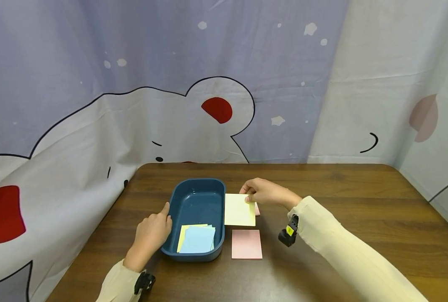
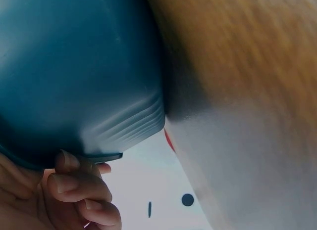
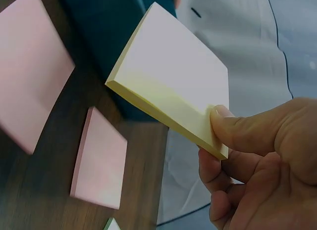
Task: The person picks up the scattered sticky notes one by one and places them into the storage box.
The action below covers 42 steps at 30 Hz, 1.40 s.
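A pale yellow sticky note pad point(image 1: 240, 209) is pinched by its far right corner in my right hand point(image 1: 269, 193), thumb on top and fingers beneath. In the right wrist view the yellow pad point(image 3: 171, 76) is tilted above the table. My left hand point(image 1: 152, 230) grips the left rim of a dark blue plastic tub point(image 1: 197, 205), its fingers point(image 2: 81, 188) curled at the rim in the left wrist view. Light blue sticky notes point(image 1: 198, 240) lie over yellow ones point(image 1: 181, 239) at the tub's near end.
A pink sticky note pad point(image 1: 246, 244) lies on the wooden table point(image 1: 344, 218), right of the tub. Another pink pad point(image 3: 101, 161) is partly hidden behind the yellow one in the head view. A green-edged corner point(image 3: 112, 224) shows low in the right wrist view. A printed curtain point(image 1: 284, 84) hangs behind.
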Each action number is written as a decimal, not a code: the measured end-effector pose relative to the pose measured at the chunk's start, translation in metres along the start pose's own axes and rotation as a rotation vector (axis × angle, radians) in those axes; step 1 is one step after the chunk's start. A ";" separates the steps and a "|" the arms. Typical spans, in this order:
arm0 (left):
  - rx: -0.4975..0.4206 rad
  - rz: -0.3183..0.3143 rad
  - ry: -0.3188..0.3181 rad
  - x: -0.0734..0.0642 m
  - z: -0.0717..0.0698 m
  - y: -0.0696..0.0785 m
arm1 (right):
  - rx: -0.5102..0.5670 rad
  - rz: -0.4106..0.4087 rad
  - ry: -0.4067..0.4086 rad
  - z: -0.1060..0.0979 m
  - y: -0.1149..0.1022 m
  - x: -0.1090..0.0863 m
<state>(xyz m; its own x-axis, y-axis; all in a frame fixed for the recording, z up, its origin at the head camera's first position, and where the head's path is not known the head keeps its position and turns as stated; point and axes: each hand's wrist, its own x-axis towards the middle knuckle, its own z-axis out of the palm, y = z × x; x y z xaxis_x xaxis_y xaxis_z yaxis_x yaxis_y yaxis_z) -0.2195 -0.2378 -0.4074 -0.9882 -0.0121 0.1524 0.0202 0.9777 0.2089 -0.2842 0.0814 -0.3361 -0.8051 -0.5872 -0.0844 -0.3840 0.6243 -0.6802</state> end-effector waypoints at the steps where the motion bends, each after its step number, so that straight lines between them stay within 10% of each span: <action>1: 0.000 0.000 0.000 0.000 0.000 0.000 | 0.009 0.002 -0.001 0.002 -0.003 0.002; 42: 0.001 -0.030 -0.023 0.000 -0.001 0.001 | 0.043 0.043 -0.063 0.060 -0.052 0.057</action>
<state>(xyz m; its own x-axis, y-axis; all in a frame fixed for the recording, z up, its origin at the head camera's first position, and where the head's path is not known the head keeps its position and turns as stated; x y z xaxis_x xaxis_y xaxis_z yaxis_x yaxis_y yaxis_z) -0.2196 -0.2375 -0.4061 -0.9916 -0.0369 0.1243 -0.0097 0.9772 0.2123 -0.2834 -0.0157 -0.3488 -0.7899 -0.5924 -0.1587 -0.3291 0.6277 -0.7054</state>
